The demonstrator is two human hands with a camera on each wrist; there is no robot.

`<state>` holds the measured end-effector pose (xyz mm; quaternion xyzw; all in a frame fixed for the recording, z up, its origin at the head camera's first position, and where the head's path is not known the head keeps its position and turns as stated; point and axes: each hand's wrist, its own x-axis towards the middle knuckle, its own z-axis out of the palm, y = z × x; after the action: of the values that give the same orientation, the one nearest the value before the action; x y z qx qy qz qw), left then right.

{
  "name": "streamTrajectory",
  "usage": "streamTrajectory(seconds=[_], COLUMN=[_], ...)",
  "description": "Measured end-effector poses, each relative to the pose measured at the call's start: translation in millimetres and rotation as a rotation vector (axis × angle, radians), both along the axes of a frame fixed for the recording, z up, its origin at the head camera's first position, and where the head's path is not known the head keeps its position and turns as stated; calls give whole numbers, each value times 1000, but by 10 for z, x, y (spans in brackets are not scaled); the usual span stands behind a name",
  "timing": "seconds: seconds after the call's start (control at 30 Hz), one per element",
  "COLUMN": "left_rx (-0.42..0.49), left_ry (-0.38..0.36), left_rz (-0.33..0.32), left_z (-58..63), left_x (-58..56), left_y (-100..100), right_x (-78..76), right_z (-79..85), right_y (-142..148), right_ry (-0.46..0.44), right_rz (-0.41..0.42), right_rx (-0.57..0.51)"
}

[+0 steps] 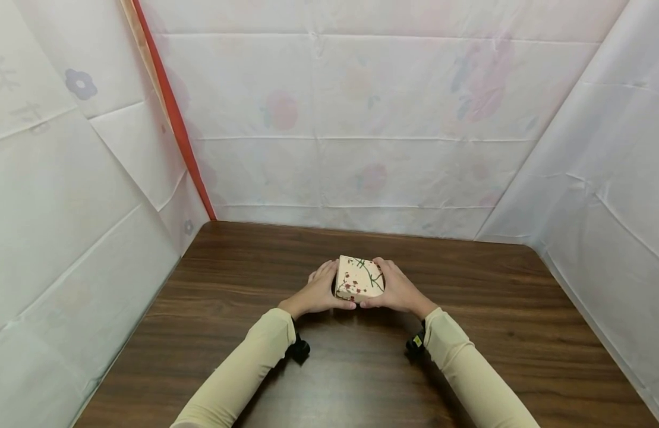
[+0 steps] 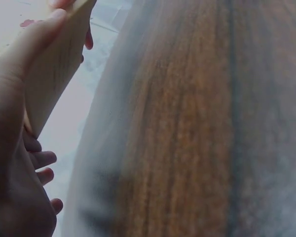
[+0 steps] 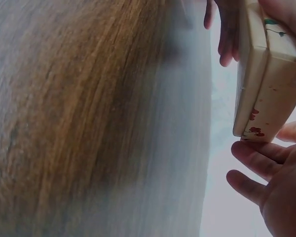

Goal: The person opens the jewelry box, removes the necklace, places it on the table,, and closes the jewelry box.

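Observation:
A small cream box (image 1: 360,278) with red blossoms and dark branches printed on it is held between both hands, over the middle of the table. My left hand (image 1: 319,291) grips its left side, thumb along the near edge. From the opposite side my right hand (image 1: 401,291) grips it, the thumb also at the near edge. A seam runs around the box (image 3: 281,84) in the right wrist view. Seen from the left wrist, a plain cream face of the box (image 2: 56,79) shows beside the thumb, and the other fingers reach beneath it.
The dark wood-grain table (image 1: 211,333) extends around the hands. White patterned sheets (image 1: 318,119) hang behind it and along both sides. A red strip (image 1: 176,119) runs down the back left corner. Each wrist carries a small black camera (image 1: 299,351).

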<state>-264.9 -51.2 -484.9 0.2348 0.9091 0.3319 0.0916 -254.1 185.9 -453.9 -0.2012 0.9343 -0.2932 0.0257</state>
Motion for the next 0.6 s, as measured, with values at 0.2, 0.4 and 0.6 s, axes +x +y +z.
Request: streamTrajectory(seconds=[0.2,0.4,0.6], left_rx=[40,38,87], left_ry=[-4,0,8], left_rz=[13,8,2], left_z=[29,-23,-13], left_x=[17,26,11], left_y=[7,20,37], right_x=[-5,0,-8], right_z=[19,-4,-13], right_y=[-1,15,29], right_ry=[1,22,38], right_rz=[12,33,39], right_rx=[-10,-20,-20])
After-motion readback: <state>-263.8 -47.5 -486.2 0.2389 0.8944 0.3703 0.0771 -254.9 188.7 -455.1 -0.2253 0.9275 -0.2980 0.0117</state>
